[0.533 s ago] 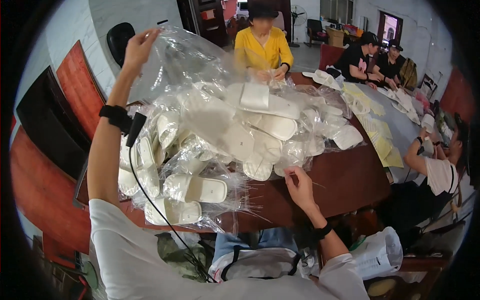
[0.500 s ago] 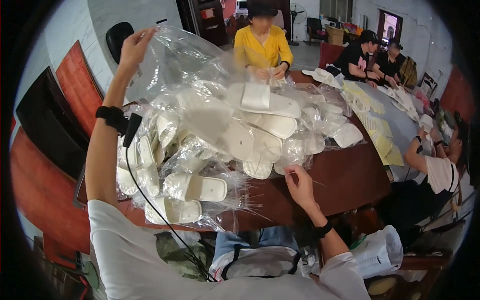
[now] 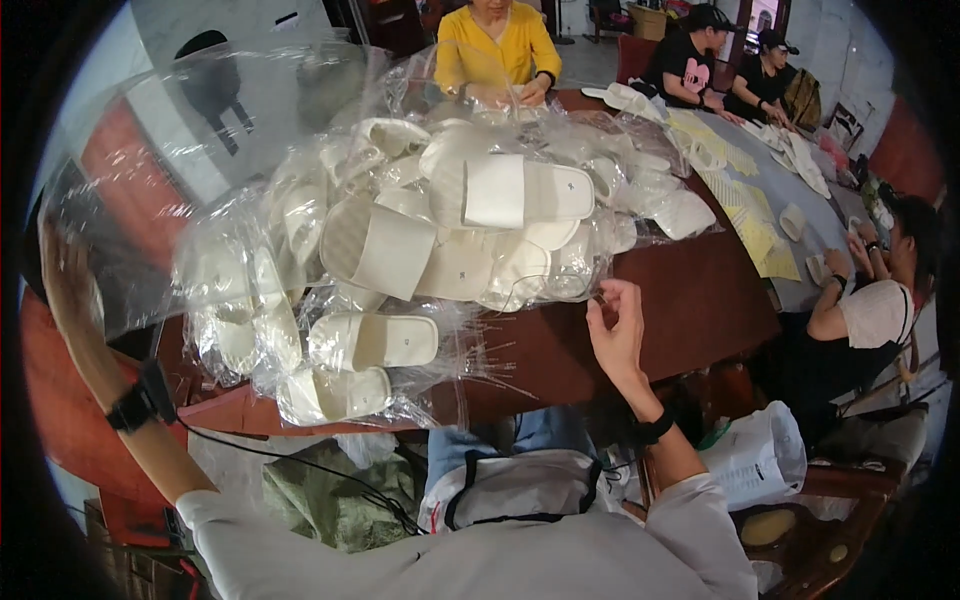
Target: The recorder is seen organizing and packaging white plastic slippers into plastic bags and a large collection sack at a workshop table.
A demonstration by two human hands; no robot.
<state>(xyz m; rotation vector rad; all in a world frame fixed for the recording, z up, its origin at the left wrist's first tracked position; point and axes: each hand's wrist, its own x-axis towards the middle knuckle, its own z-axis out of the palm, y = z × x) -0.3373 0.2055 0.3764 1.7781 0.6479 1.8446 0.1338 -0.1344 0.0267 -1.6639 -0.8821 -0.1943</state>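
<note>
My left hand (image 3: 68, 270) is at the far left, partly blurred and seen through clear film. It grips the edge of a large clear plastic bag (image 3: 150, 180), spread from there toward the pile. My right hand (image 3: 618, 335) is at the pile's right side, thumb and fingertips pinched together; whether something thin is between them I cannot make out. Between my hands lie white slippers, including one with a wide strap (image 3: 495, 190) and another tilted beside it (image 3: 395, 245). Nearer me, two more slippers (image 3: 400, 342) lie on clear wrapping.
The brown table (image 3: 690, 300) carries the heap. Across it a person in yellow (image 3: 500, 45) works with their hands. On the right, a grey table (image 3: 815, 235) holds yellow sheets (image 3: 740, 215) and slippers, with several people around it. A white bag (image 3: 755, 460) sits by my right elbow.
My left hand has swung down and far left, drawing the clear bag off the slippers. My right hand has shifted slightly up and right. The view has tilted downward.
</note>
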